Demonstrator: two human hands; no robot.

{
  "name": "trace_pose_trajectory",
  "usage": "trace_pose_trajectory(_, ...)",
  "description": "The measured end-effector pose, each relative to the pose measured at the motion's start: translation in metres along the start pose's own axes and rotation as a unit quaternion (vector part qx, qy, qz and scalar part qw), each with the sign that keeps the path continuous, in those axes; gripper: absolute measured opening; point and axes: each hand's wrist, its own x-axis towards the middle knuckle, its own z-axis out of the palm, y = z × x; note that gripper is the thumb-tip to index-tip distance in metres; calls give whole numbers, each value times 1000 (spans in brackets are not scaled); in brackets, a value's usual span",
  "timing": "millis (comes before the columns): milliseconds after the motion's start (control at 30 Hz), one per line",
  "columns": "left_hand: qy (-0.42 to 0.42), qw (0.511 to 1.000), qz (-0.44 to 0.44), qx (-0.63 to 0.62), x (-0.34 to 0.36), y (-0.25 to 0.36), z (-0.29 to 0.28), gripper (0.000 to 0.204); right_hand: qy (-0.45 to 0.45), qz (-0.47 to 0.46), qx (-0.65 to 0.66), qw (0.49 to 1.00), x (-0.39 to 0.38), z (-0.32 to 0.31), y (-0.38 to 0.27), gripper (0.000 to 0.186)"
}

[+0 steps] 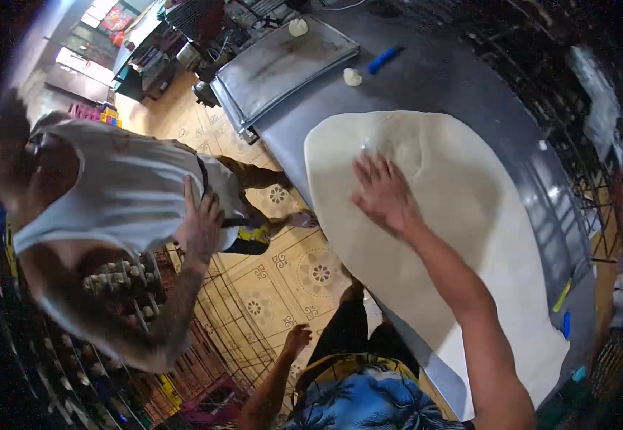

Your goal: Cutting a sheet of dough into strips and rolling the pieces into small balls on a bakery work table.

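My right hand (383, 190) lies palm down with fingers spread on a large pale sheet of dough (469, 229), which covers much of the grey table (469, 93) and has a slightly rumpled patch near its far end, just beyond my fingertips. My left hand (296, 340) hangs low beside my body, away from the dough, its fingers loosely bent and apart with nothing visible in them. Two small pale dough lumps (352, 77) (298, 27) sit farther back, one on the table and one at a tray's edge, near a blue tool (383, 59).
A co-worker (118, 193) in a white sleeveless top stands close at my left, a hand at the waist. A metal tray (276, 68) lies at the far end. Racks of small items (121, 283) fill the lower left. Yellow and blue tools (562, 294) lie along the right edge.
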Motion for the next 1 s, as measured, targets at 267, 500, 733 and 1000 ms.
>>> trace_pose_trajectory(267,-85,990,76,-85,35,113,50,34,-33,-31,28,999,89,53,-72,81)
trace_pose_trajectory(500,-99,991,-87,-34,41,64,25,35,72,4,421,904,-153,-7,-26,69)
trace_pose_trajectory(733,-300,951,-71,34,35,30,29,42,123,498,-191,837,-520,-93,152,64)
trace_pose_trajectory(1000,-137,941,-27,310,73,98,80,40,171,636,-287,696,-435,-46,176,79)
